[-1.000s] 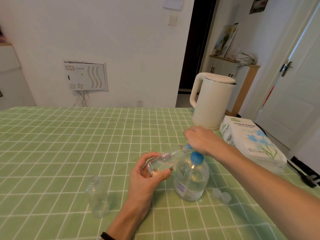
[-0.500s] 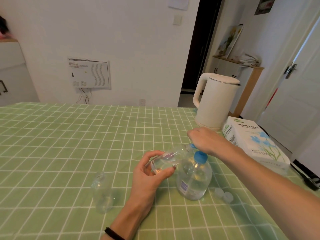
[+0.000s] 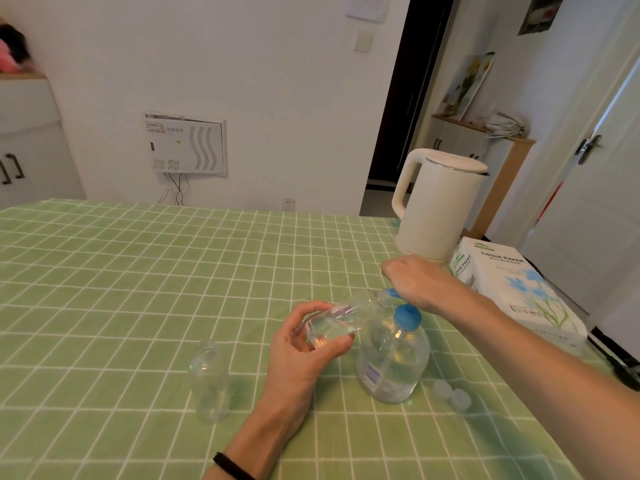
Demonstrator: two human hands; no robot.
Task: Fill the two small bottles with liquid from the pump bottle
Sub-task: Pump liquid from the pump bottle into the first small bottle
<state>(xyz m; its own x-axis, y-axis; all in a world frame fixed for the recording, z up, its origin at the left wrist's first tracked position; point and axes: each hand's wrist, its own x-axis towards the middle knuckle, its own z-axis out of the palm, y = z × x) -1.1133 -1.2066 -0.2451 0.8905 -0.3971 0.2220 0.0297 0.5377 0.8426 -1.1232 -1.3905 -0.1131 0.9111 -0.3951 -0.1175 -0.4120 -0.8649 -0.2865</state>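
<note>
Standing nearest on the green-checked counter [image 3: 104, 306], the second small bottle [image 3: 209, 382] is seen upright, uncapped and apparently empty, just left of the left forearm. Two loose caps [image 3: 450, 394] are seen lying side by side to the right of the pump bottle [image 3: 391, 362], which is set upright between the two arms.

A little farther in, the left hand [image 3: 308, 344] is curled round the base of the held small bottle [image 3: 343, 320], thumb below and fingers above. This bottle is tipped close to level: its long axis runs from the left hand up and to the right, so that its open neck is brought against the blue spout [image 3: 391, 292] of the pump. Some clear liquid appears to be pooled at its lower end.

Beyond that, the right hand [image 3: 415, 282] is laid palm-down over the pump head, which is hidden beneath it; whether the fingers are wrapped round the head or merely pressed on it cannot be told. The coming stroke is judged to depend on neck and spout being kept in line, the left hand being the nearer to the bottle that is yet to be filled.

Farthest back, a white kettle [image 3: 440, 206] and a tissue box [image 3: 519, 282] are set at the right edge
</note>
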